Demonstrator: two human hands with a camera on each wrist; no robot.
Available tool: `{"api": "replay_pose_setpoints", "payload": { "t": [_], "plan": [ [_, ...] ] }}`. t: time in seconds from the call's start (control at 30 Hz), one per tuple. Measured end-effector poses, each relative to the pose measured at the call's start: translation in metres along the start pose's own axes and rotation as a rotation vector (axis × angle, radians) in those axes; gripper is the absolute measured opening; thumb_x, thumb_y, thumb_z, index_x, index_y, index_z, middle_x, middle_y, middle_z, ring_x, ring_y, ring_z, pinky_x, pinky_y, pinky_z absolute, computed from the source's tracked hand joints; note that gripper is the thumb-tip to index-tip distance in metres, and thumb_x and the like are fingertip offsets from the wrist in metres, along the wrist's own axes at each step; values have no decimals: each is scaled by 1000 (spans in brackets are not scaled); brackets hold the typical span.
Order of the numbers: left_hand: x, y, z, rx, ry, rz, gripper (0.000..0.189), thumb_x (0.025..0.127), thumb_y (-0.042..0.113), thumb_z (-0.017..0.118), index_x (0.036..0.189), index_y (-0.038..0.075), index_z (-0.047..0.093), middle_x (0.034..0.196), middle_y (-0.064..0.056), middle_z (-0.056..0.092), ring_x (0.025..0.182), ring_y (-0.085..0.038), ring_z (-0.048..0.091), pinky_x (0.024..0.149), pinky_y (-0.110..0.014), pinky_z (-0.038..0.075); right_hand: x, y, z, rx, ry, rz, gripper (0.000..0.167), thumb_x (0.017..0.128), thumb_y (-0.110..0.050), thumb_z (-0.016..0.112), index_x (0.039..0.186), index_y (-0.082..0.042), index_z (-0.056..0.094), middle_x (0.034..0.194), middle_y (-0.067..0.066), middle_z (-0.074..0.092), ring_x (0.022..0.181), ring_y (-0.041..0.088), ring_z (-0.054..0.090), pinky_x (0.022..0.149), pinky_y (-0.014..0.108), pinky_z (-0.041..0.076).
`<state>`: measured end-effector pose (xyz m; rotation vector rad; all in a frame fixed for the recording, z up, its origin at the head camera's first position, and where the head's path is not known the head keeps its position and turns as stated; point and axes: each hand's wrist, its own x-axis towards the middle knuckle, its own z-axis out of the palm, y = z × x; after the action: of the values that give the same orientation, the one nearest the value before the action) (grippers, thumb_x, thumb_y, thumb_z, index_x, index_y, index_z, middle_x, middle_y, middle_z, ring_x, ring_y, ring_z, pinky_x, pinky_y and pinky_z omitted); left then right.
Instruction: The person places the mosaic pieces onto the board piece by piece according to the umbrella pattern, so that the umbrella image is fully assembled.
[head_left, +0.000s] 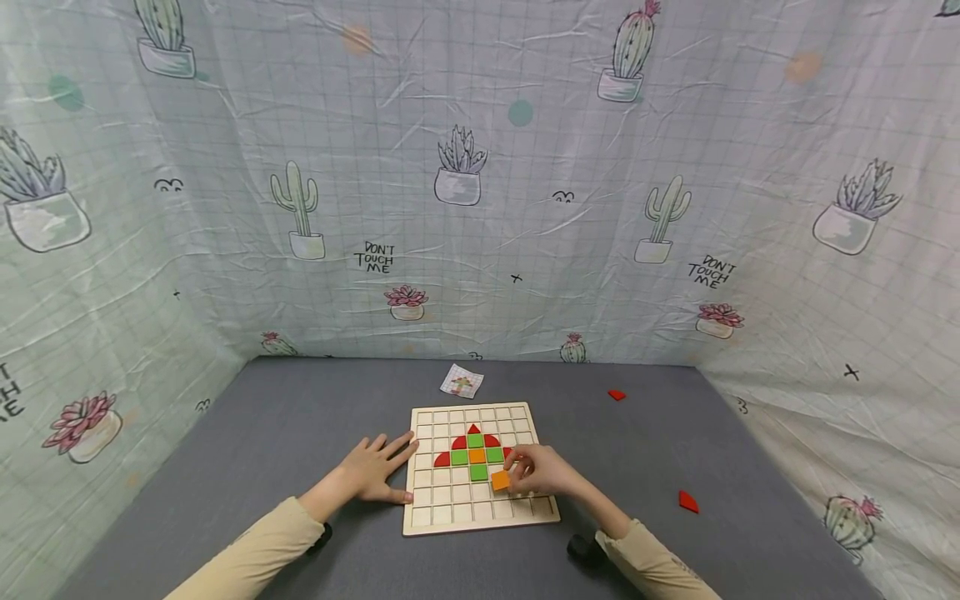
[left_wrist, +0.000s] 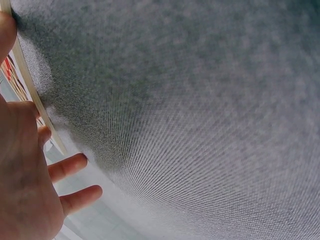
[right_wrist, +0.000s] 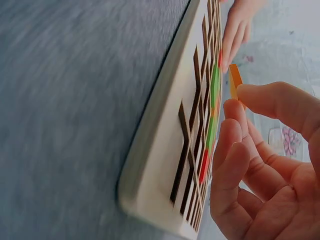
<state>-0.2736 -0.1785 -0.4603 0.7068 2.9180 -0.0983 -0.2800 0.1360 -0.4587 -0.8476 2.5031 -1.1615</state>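
A wooden grid board (head_left: 442,517) lies on the grey table with square cells. Several tiles form a pattern in its middle: green squares (head_left: 478,472), an orange square (head_left: 477,456) and red pieces (head_left: 442,459) with curved or pointed outlines. My right hand (head_left: 542,471) pinches another orange square tile (head_left: 501,481) between thumb and fingers, just over the board to the right of the lowest green square. In the right wrist view the held tile (right_wrist: 235,82) stands edge-on above the grid. My left hand (head_left: 372,469) has its fingers spread, fingertips and thumb at the board's left edge.
A small picture card (head_left: 462,381) with a coloured pattern lies behind the board. Two loose red pieces are on the table to the right, a farther one (head_left: 617,395) and a nearer one (head_left: 688,502). A cactus-printed cloth (head_left: 517,275) hangs around the table's back and sides.
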Motion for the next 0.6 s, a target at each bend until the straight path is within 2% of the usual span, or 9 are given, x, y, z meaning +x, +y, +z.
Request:
{"api": "replay_pose_setpoints", "payload": {
  "t": [0.13, 0.33, 0.6],
  "plan": [
    [-1, 0, 0, -2, 0, 1, 87, 74, 66, 51, 141, 17, 28, 147, -3, 27, 126, -37, 34, 98, -55, 28, 4, -4, 7, 28, -19, -9, 23, 71, -6, 70, 91, -2, 60, 70, 11, 65, 57, 13, 56, 52, 21, 44],
    [0, 0, 1, 1, 1, -1, 87, 74, 67, 51, 141, 17, 29, 147, -3, 27, 126, -37, 34, 98, -55, 28, 8, -11, 13, -13, -17, -6, 22, 69, -6, 69, 89, -1, 61, 67, 7, 62, 54, 6, 51, 52, 20, 43],
    [0, -1, 1, 4, 3, 4, 86, 74, 67, 51, 141, 17, 28, 147, -2, 26, 126, -37, 34, 98, -55, 28, 11, -15, 20, -37, -4, 19, 20, 69, -4, 68, 88, 0, 62, 68, 7, 64, 55, 6, 51, 51, 21, 42]
  ]
}}
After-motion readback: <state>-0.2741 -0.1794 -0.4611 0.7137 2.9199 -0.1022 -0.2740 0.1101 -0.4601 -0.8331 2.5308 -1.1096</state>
